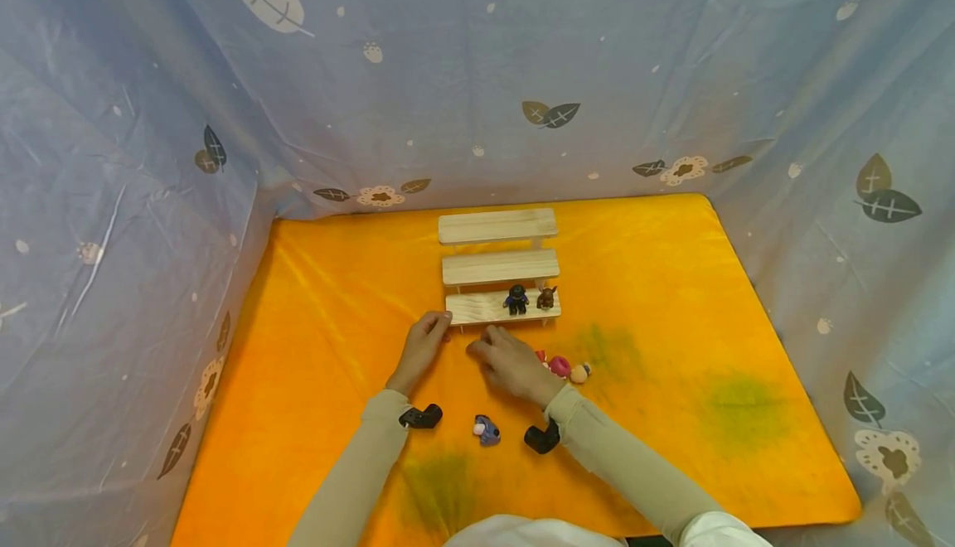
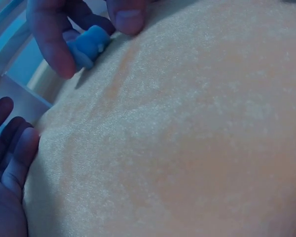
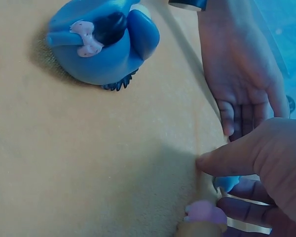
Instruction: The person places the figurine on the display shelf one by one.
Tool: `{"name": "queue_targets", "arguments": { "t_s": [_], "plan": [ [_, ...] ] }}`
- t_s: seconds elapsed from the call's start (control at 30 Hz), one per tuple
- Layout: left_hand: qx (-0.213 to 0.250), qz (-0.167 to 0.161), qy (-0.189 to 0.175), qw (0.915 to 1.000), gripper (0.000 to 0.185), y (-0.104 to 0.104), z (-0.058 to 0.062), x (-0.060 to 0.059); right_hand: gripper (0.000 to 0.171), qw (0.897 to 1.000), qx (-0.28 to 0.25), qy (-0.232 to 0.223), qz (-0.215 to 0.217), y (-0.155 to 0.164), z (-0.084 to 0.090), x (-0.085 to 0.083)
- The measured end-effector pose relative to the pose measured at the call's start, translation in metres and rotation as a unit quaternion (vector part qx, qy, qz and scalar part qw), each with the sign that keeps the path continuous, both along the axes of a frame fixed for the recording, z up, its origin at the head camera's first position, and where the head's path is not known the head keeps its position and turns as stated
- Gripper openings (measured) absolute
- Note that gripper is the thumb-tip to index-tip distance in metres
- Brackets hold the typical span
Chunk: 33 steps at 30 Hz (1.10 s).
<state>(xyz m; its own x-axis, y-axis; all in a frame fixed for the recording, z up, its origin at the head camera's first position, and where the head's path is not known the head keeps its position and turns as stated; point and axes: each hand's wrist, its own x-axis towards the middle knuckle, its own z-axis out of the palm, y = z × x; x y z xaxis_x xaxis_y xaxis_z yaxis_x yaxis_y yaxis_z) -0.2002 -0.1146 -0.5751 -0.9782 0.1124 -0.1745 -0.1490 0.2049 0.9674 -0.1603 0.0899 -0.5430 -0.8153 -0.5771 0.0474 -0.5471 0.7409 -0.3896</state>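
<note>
Pinching a small blue figure (image 2: pixel 89 45) between thumb and fingers, the right hand (image 1: pixel 513 366) hovers low over the orange cloth (image 1: pixel 671 298), just in front of the lowest step of a wooden stand (image 1: pixel 498 267). The left hand (image 1: pixel 423 346) lies beside it with relaxed, nearly straight fingers, its fingertips at the left end of that lowest step, holding nothing. Two dark figures (image 1: pixel 530 298) stand on the right part of the same step. A pink figure (image 1: pixel 559 366) and a yellow one (image 1: pixel 579 374) lie on the cloth just right of the right hand. Another blue figure (image 1: pixel 487 429) lies between the two wrists, nearer the person.
</note>
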Motion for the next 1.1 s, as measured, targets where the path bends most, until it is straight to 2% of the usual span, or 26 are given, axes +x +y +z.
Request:
{"name": "queue_targets", "arguments": {
  "t_s": [0.3, 0.5, 0.6, 0.7, 0.83, 0.97, 1.1],
  "plan": [
    [-0.015, -0.001, 0.005, 0.9999, 0.045, 0.0, 0.0, 0.001, 0.013, 1.0, -0.009, 0.005, -0.017, 0.002, -0.003, 0.0],
    [-0.009, 0.001, 0.006, 0.9999, 0.044, 0.0, -0.002, -0.001, 0.008, 0.999, -0.016, 0.002, -0.033, 0.002, 0.0, 0.002],
    [-0.004, 0.003, 0.005, 1.0, 0.043, 0.001, -0.002, -0.001, 0.009, 0.999, -0.025, -0.021, -0.036, 0.001, 0.003, 0.004],
    [-0.005, 0.004, 0.004, 1.0, 0.041, 0.001, -0.001, -0.001, 0.012, 0.996, -0.059, -0.062, -0.037, 0.0, 0.007, 0.005],
    [-0.011, 0.006, 0.006, 0.9999, 0.039, 0.001, 0.0, -0.001, 0.015, 0.982, -0.126, -0.136, -0.042, -0.002, 0.011, 0.006],
    [-0.005, 0.006, 0.009, 0.9999, 0.04, 0.001, 0.0, 0.0, 0.02, 0.959, -0.196, -0.198, -0.056, -0.001, 0.012, 0.007],
    [-0.009, 0.005, 0.01, 0.9999, 0.039, 0.001, 0.001, 0.0, 0.03, 0.936, -0.254, -0.232, -0.075, 0.002, 0.01, 0.007]
  ]
}}
